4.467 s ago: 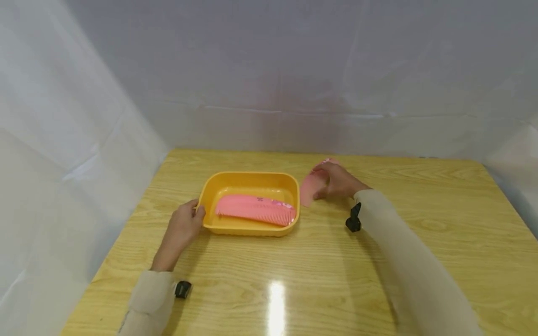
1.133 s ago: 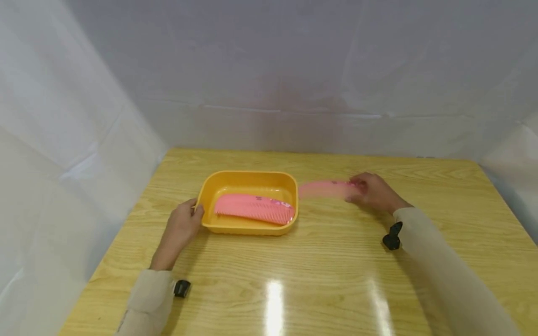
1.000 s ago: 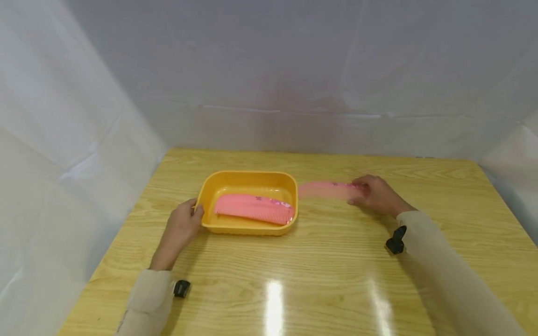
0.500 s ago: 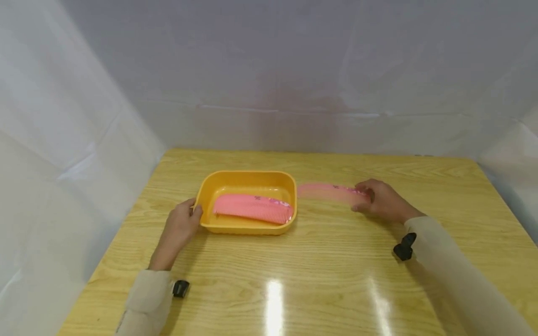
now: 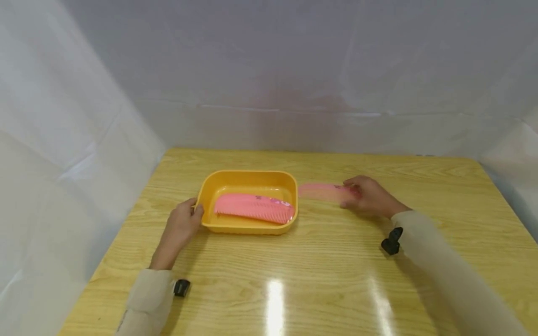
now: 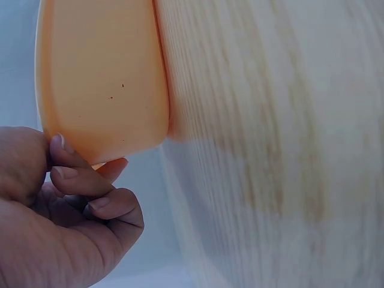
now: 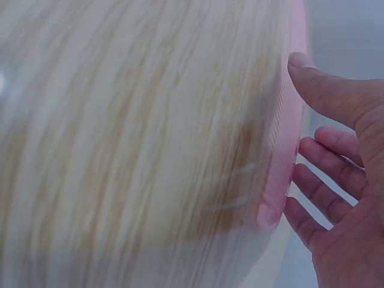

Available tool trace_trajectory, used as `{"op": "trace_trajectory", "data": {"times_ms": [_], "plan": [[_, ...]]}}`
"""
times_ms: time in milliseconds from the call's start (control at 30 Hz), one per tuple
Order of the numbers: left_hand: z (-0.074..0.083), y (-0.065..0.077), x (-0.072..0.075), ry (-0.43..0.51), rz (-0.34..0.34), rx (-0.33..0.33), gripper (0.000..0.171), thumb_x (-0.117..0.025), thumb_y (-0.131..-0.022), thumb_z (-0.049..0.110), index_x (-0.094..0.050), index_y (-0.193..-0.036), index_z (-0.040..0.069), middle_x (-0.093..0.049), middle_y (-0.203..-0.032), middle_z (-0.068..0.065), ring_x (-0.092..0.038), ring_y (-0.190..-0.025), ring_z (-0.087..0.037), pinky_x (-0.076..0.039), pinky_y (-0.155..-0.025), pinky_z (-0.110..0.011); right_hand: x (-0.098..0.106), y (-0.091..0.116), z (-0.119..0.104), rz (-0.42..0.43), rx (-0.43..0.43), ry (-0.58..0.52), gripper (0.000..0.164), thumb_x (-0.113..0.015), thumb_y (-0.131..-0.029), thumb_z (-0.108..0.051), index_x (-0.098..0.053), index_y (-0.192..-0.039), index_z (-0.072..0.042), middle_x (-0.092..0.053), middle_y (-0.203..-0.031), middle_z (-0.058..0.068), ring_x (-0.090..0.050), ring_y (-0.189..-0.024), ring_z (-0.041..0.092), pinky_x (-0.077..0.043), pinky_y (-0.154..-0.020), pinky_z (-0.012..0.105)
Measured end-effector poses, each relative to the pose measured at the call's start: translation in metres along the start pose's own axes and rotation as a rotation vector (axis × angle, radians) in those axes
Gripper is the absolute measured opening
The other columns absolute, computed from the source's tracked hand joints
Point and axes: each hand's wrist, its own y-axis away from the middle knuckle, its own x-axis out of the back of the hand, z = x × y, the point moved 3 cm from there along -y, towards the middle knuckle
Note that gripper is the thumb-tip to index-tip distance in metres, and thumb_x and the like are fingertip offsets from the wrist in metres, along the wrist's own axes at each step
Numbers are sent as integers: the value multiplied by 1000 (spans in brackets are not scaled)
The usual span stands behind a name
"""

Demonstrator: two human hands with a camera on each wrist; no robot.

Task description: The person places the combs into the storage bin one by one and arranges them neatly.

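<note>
My left hand (image 5: 178, 228) grips the left end of a yellow plastic tray (image 5: 248, 230). In the left wrist view the thumb and curled fingers (image 6: 114, 204) pinch the tray's corner (image 6: 108, 90). A pink comb (image 5: 252, 207) lies inside the tray with its teeth toward me. Just right of the tray, a second pink comb (image 5: 321, 190) rests on the table. Over its right end is my right hand (image 5: 370, 196). In the right wrist view the loosely spread fingers and thumb (image 7: 324, 90) are at the edge of this comb (image 7: 282, 144), not closed round it.
Everything stands on a wooden table (image 5: 252, 275) with a light grain. Pale sheeting (image 5: 269, 70) hangs behind the table's far edge and along both sides. Small black devices (image 5: 181, 288) are strapped at both wrists.
Earlier my right hand held the second comb tilted beside the tray; now that comb lies flat. In the last half second the hand shifted slightly left along it. Left hand and tray stayed.
</note>
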Motion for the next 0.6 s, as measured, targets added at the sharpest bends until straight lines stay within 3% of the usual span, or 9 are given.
{"op": "trace_trajectory", "data": {"times_ms": [267,600], "plan": [[0,-2,-2,2,-2,0,27,-44,-106,15,-61,-111,-6,-44,-60,-2,-39,-49,-14,-34,-44,-27,-11,-8,-2,-2,17,14,55,-81,-88,-19,-61,-130,8,-63,-126,23,-59,-114,39,-48,-95,54],[1,-1,-1,-5,3,5,26,-44,-106,15,-61,-107,-4,-43,-61,-2,-39,-51,-14,-33,-44,-28,-13,-10,-4,-20,-31,-17,50,-77,-91,-18,-59,-132,6,-62,-129,21,-59,-117,38,-48,-97,54]]}}
